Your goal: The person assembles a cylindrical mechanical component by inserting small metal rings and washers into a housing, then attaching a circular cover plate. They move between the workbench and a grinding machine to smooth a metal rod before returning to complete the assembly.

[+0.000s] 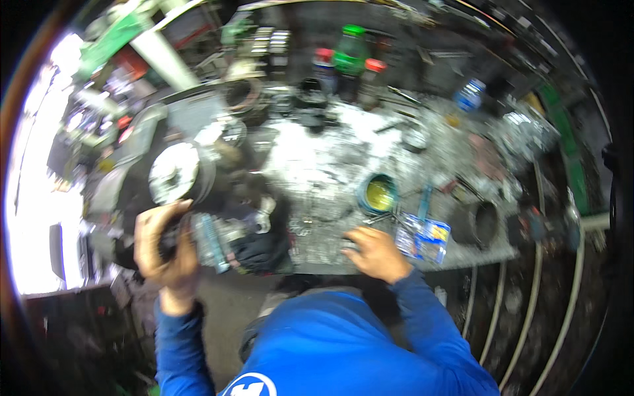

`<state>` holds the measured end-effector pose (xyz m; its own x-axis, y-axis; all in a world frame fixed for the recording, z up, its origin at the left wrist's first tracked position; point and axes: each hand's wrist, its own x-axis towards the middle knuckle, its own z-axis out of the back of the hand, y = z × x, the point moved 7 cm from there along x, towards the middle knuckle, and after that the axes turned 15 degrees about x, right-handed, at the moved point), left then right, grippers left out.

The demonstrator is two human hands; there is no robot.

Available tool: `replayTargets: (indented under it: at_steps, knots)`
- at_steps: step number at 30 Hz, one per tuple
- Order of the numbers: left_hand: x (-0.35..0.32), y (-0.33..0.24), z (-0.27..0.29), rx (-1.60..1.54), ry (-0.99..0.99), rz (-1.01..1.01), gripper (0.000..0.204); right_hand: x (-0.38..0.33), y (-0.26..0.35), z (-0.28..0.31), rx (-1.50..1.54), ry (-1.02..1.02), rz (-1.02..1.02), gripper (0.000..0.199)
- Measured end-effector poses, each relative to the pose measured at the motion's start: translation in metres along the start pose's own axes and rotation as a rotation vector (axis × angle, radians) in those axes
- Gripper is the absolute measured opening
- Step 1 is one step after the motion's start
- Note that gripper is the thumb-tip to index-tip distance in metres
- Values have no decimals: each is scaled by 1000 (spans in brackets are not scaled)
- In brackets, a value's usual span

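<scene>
Left hand (162, 247) is curled tight around a dark metal part (198, 241) at the near left edge of the workbench (317, 165), fingers wrapped over the top of it, so it's got a proper grip on it. Just above that hand sits a big round machine assembly (175, 173) with a shiny silver face, touching or right up against the part being held, hard to say which since it's blurry. Right hand (373, 251) is lying flat near the bench's front edge, fingers spread a bit and pointing left; can't tell if there's anything small under the fingertips. Right beside it, on its outer side, is a blue and yellow packet (422, 236). Just beyond the right hand is a small teal tin (378, 193) with yellowish grease or paste in it, open top. Further off to the right of that hand there's a dark round pot (484, 223), contents too dark to make out. Way past both hands, a green-capped bottle (350, 49) stands with a couple of red-capped ones beside it.
</scene>
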<state>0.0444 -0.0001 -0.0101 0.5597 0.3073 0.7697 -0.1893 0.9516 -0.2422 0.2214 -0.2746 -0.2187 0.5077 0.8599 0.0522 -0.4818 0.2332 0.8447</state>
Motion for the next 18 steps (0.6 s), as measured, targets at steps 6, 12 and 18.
replayTargets:
  at_steps: [6,12,18]
  knots:
    - [-18,-4,-12,19,-322,4,39,13,17,-18,-17,96,20,32]
    - [-31,-4,-4,76,-348,37,51,23,50,-68,-33,210,121,33]
    - [-148,54,56,129,162,40,54,30,84,-120,-4,292,145,34]
